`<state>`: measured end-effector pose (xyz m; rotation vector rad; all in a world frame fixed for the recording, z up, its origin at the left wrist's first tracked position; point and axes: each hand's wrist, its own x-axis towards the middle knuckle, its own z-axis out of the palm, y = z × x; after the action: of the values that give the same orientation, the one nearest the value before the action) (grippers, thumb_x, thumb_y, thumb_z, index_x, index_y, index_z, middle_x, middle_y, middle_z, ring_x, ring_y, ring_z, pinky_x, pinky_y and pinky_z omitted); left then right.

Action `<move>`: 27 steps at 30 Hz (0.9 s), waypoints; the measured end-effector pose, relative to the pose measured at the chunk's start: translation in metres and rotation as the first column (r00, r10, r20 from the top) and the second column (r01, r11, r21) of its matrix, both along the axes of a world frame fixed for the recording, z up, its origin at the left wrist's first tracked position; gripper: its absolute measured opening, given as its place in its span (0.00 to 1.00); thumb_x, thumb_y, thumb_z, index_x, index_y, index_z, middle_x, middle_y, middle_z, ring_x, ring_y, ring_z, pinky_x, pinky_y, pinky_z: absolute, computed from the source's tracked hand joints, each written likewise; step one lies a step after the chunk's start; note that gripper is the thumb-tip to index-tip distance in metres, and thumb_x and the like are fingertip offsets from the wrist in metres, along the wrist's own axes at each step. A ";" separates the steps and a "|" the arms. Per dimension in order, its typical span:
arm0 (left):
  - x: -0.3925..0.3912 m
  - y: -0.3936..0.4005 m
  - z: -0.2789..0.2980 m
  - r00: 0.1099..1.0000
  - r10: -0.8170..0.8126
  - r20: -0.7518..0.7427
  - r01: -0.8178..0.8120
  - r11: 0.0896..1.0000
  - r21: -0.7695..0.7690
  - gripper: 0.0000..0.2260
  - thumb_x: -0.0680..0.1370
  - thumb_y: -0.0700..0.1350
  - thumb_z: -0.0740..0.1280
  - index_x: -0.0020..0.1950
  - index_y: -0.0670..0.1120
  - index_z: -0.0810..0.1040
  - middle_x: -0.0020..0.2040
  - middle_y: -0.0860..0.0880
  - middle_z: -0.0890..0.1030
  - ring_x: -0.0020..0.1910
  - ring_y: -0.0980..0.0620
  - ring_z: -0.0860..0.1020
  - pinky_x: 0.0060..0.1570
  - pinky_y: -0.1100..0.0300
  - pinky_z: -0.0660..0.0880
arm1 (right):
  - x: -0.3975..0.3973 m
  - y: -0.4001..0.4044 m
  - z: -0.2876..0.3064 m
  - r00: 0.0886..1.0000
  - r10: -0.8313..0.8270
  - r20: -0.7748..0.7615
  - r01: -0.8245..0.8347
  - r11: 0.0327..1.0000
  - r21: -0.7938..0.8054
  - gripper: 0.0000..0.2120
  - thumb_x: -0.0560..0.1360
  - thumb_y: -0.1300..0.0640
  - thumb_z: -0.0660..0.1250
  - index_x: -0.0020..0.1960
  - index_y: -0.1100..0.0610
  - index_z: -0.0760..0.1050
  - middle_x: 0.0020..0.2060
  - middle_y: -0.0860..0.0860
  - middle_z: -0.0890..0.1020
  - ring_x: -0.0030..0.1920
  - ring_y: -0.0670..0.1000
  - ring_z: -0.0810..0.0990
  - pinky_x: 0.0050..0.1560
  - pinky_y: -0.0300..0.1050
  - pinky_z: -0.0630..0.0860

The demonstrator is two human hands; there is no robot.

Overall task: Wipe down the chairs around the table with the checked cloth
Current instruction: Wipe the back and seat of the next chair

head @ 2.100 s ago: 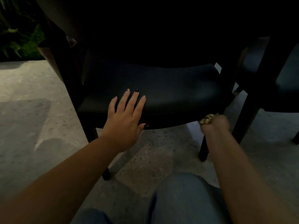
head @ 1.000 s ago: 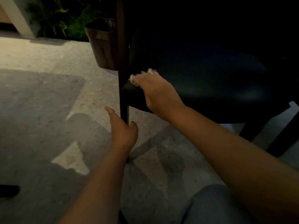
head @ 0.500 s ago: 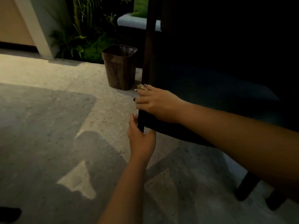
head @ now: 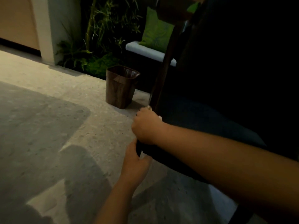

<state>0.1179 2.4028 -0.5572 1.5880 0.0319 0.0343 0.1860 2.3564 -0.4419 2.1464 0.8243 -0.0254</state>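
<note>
A dark chair [head: 210, 120] with a black padded seat and a brown wooden upright fills the right side of the view. My right hand [head: 146, 125] grips the bunched checked cloth [head: 149, 108] and presses it against the chair's left front corner, at the foot of the upright; only small pale bits of the cloth show past my knuckles. My left hand [head: 135, 164] holds the chair's front leg just below the seat edge, with the thumb on one side and the fingers behind it.
A brown wood-grain waste bin [head: 120, 86] stands on the speckled floor [head: 48, 126] left of the chair. Behind it are green plants [head: 97, 46] and a white bench [head: 148, 52] with a green cushion [head: 156, 32]. A pale pillar [head: 43, 29] stands far left.
My right hand with the cloth slid along the seat to its left front corner, then onto the corner by the upright. My left hand left the seat and took hold of the front leg.
</note>
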 end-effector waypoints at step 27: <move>0.005 -0.003 0.010 0.993 -0.118 -0.017 0.119 0.989 0.093 0.38 0.75 0.56 0.70 0.79 0.50 0.56 0.77 0.50 0.61 0.74 0.50 0.63 0.72 0.50 0.64 | 0.050 -0.031 0.073 0.793 -0.154 -0.590 0.105 -0.919 0.380 0.11 0.82 0.55 0.54 0.45 0.55 0.71 0.33 0.50 0.77 0.28 0.45 0.77 0.29 0.39 0.73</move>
<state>0.1228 2.3997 -0.5472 1.6816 -0.0560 -0.0664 0.2365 2.3254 -0.3687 4.3445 -1.3557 1.1981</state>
